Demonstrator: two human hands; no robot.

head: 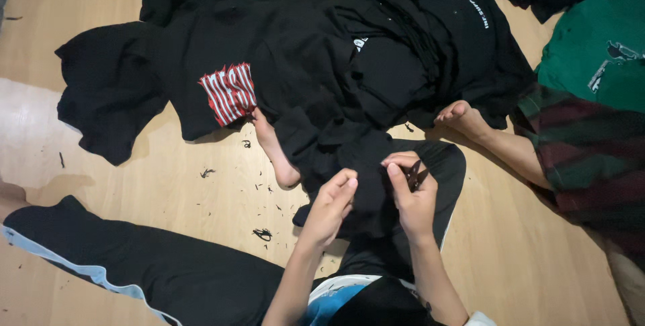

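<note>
1. Just below the big pile of black garments (376,51), over the person's lap, both hands are meeting on one black garment (363,158) that is trailing down out of that pile toward the person.
2. That garment's long axis is running from the pile, far from the person, back to the lap, so the worked fabric is lying straight ahead of the hands, not off to either side.
3. The left hand (331,206) is pinching the cloth's near edge between thumb and forefinger, the fingers curled closed on the fabric.
4. The right hand (411,195) is closing around small dark thread snips (414,175), whose tips are pointing up toward the pile, and its thumb is touching the same cloth.
5. Both hands are sitting about equally near the fabric; the right one is reaching slightly farther toward the pile.
6. Left of the pile's lower edge, thread scraps (262,234) are lying scattered on the wooden floor (134,192).
7. Right of the pile, another person's arm (497,139) is resting on the floor, well apart from the hands.
</note>
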